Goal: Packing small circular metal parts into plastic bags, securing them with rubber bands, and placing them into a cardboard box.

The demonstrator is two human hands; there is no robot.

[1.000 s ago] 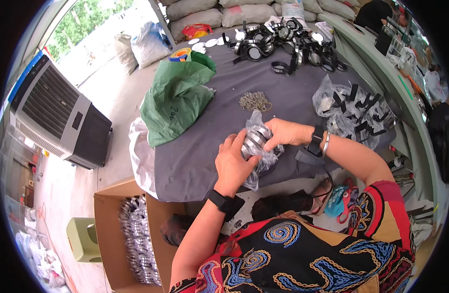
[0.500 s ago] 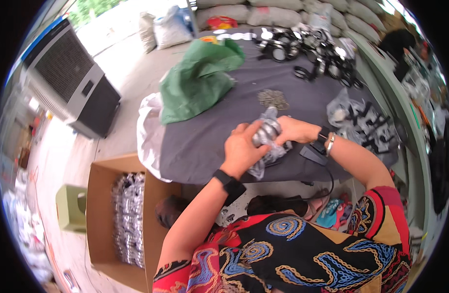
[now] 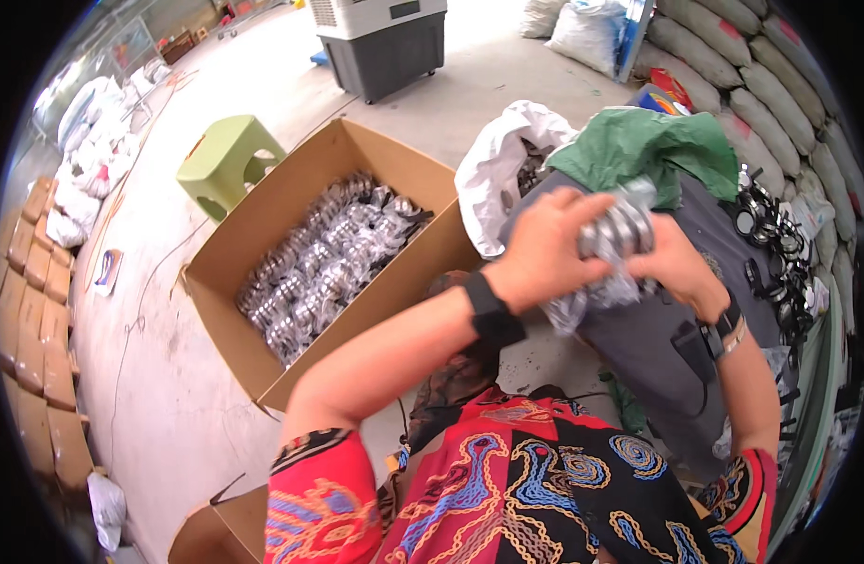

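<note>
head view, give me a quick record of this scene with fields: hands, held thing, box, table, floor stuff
left hand: left hand grips the clear plastic packet of metal rings from the left
right hand: right hand holds the same packet from the right
held thing: packet is lifted off the grey table
box: open cardboard box on the floor, filled with similar shiny packets
table: green bag, black rings at the far side
floor stuff: green stool, air cooler, white bag
</note>
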